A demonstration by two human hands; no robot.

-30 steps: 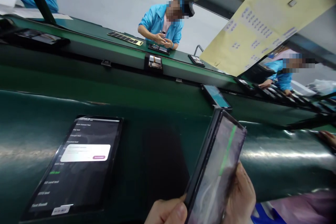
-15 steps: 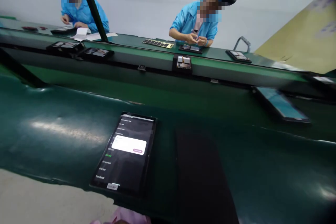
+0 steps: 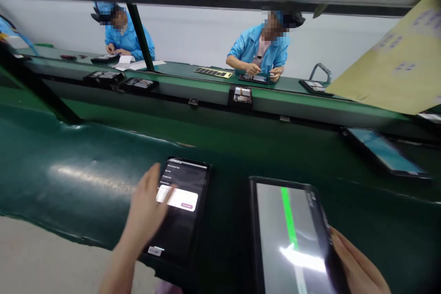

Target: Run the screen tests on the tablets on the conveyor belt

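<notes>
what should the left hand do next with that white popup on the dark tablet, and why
Probably tap the popup's button: the left hand hovers over the dark tablet, fingers overlapping the white dialog, while the right hand steadies the second tablet.

Green mat [image 3: 69,165] carries dark tablet [image 3: 182,220]; lit tablet [image 3: 292,239] beside it.
</notes>
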